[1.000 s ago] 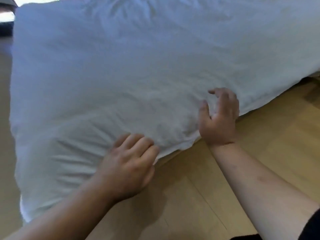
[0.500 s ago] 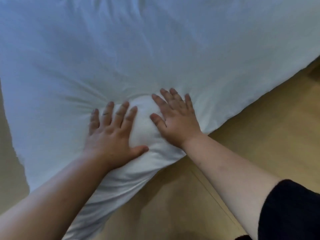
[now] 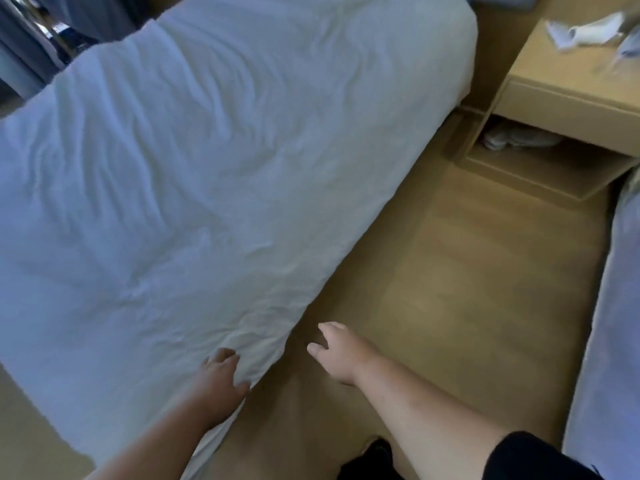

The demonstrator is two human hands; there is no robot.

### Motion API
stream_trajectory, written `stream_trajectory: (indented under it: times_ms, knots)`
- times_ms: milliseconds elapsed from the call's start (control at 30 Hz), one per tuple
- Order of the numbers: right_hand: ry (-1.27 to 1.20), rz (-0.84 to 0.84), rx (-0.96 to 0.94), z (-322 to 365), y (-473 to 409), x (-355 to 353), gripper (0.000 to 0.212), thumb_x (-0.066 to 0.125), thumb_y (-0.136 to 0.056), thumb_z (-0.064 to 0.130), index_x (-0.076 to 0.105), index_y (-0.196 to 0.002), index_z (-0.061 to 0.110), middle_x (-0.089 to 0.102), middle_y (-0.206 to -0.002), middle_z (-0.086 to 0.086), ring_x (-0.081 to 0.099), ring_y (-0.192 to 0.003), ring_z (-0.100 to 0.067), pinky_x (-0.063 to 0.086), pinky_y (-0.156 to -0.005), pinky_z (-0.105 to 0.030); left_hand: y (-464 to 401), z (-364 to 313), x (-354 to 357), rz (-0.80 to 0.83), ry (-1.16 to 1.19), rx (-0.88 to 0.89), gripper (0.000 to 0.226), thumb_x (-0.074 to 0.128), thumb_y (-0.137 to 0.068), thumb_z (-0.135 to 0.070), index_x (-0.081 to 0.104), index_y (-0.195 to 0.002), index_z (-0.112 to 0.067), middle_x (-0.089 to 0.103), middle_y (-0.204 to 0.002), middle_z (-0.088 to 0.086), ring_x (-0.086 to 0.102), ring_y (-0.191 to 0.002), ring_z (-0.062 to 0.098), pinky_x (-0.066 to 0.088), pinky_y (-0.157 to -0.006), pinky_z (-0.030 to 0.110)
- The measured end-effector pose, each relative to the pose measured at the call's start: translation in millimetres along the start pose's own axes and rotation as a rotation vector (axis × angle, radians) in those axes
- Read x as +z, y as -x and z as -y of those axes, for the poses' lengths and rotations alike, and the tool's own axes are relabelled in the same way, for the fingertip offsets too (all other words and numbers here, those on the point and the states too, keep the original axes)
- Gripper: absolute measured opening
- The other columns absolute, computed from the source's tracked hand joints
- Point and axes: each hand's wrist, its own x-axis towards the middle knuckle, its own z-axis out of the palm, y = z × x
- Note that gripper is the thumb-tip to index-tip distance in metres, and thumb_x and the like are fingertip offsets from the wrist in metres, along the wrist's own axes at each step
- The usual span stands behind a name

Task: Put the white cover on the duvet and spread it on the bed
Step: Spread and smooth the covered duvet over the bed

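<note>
text: none can be read | labels, brands, numbers, signs: none made out | view: blurred by motion

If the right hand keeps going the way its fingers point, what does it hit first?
Most likely the hanging side of the white duvet. The right hand is over bare floor, fingers aimed up-left toward that edge, nothing between. Depth is unclear.
</note>
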Motion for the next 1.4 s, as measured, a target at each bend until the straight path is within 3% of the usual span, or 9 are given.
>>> stream_trajectory:
  times_ms: [167,333,633,833,900,1033,1167,1300,1400]
  knots:
    - [-0.050,-0.096,0.176,-31,82,-102,0.057,0.043,-0.102,0.046,0.035,-0.153,0.022,0.042,-0.154,-0.002,0.043,-0.139,-0.022,0.037,-0.112,-0.036,31,-84,-72,0.021,0.055,0.162,0.063,0.047,-0.098,-0.041,0.031,-0.154,-0.020,0.024,-0.160,-0.006,0.032,-0.144,0.016,0.028,-0.117,0.031]
    - [-0.116,-0.142,0.245,-45,93,-170,0.050,0.047,-0.099,0.045,0.046,-0.145,0.027,0.056,-0.135,0.006,0.057,-0.117,-0.017,0.047,-0.099,-0.033,8,-141,-128,0.050,0.116,0.226,0.053,0.047,-0.099,-0.036,0.038,-0.150,-0.022,0.036,-0.154,-0.001,0.039,-0.139,0.019,0.032,-0.115,0.033]
    - [-0.117,-0.124,0.340,-75,5,-303,0.042,0.052,-0.099,0.040,0.056,-0.137,0.025,0.060,-0.132,0.005,0.057,-0.116,-0.013,0.044,-0.096,-0.025,-133,-203,-212,0.065,0.148,0.268,0.057,0.045,-0.099,-0.034,0.034,-0.152,-0.020,0.037,-0.154,0.001,0.041,-0.138,0.022,0.036,-0.113,0.033]
    - [-0.275,-0.212,0.443,-102,-63,-400,0.015,0.059,-0.097,0.033,0.062,-0.111,0.029,0.067,-0.107,0.004,0.066,-0.101,-0.016,0.052,-0.092,-0.030,-228,-255,-273,0.121,0.157,0.274,0.056,0.045,-0.098,-0.032,0.032,-0.152,-0.022,0.038,-0.152,0.000,0.044,-0.133,0.022,0.040,-0.109,0.035]
    - [-0.304,-0.218,0.457,-110,-88,-420,0.009,0.058,-0.098,0.030,0.061,-0.107,0.029,0.068,-0.102,0.003,0.069,-0.094,-0.017,0.052,-0.084,-0.030,-251,-270,-282,0.111,0.176,0.256,0.057,0.047,-0.097,-0.032,0.032,-0.151,-0.022,0.038,-0.151,0.000,0.042,-0.134,0.022,0.039,-0.108,0.035]
    - [-0.336,-0.214,0.471,-132,-148,-448,0.012,0.055,-0.100,0.029,0.062,-0.109,0.026,0.067,-0.103,0.003,0.068,-0.081,-0.012,0.047,-0.069,-0.024,-295,-297,-265,0.140,0.326,0.150,0.052,0.047,-0.098,-0.032,0.036,-0.147,-0.020,0.038,-0.150,0.002,0.042,-0.134,0.023,0.040,-0.109,0.039]
    - [-0.279,-0.125,0.442,-167,-222,-447,0.012,0.059,-0.098,0.031,0.065,-0.107,0.025,0.067,-0.098,0.002,0.066,-0.092,-0.018,0.046,-0.074,-0.026,-322,-324,-226,0.137,0.443,0.007,0.049,0.043,-0.100,-0.034,0.037,-0.147,-0.020,0.041,-0.148,0.002,0.044,-0.132,0.025,0.041,-0.107,0.039]
    - [-0.155,-0.137,0.326,-203,-294,-441,0.012,0.061,-0.097,0.034,0.065,-0.104,0.025,0.068,-0.097,0.005,0.062,-0.091,-0.016,0.043,-0.077,-0.027,-344,-353,-176,0.015,0.539,-0.224,0.051,0.045,-0.099,-0.039,0.041,-0.146,-0.021,0.047,-0.144,0.006,0.043,-0.132,0.029,0.040,-0.107,0.039]
    - [-0.193,-0.134,0.275,-237,-346,-429,0.010,0.062,-0.095,0.037,0.065,-0.095,0.028,0.071,-0.093,0.006,0.068,-0.091,-0.017,0.054,-0.087,-0.036,-367,-381,-126,-0.119,0.900,-0.526,0.045,0.051,-0.099,-0.040,0.055,-0.135,-0.015,0.059,-0.133,0.010,0.051,-0.126,0.029,0.041,-0.102,0.035]
